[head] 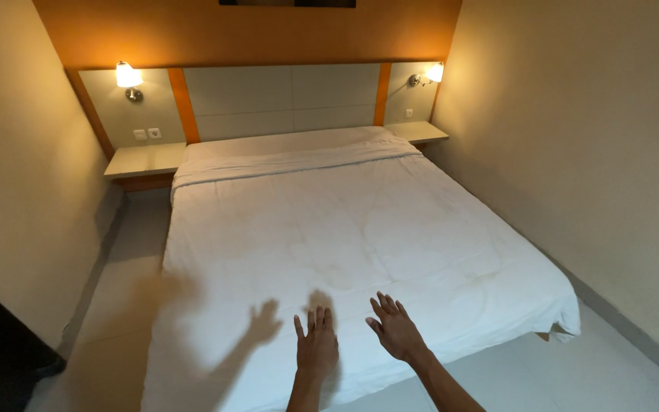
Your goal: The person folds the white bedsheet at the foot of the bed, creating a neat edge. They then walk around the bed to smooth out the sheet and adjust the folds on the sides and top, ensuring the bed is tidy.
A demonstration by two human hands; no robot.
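A wide bed covered by a white duvet point(329, 229) fills the middle of the room, smooth and flat, with a folded band near the headboard. My left hand point(316, 345) is held flat with fingers spread over the foot end of the duvet. My right hand point(396, 329) is beside it, also spread, palm down just above or on the cover. Neither hand holds anything. Their shadows fall on the duvet to the left.
A padded headboard point(284, 99) spans the far wall, with a lit wall lamp point(128, 78) at left and another lamp point(430, 74) at right. Small shelves point(145, 160) flank the bed. Narrow tiled floor point(123, 290) runs along both sides; walls stand close.
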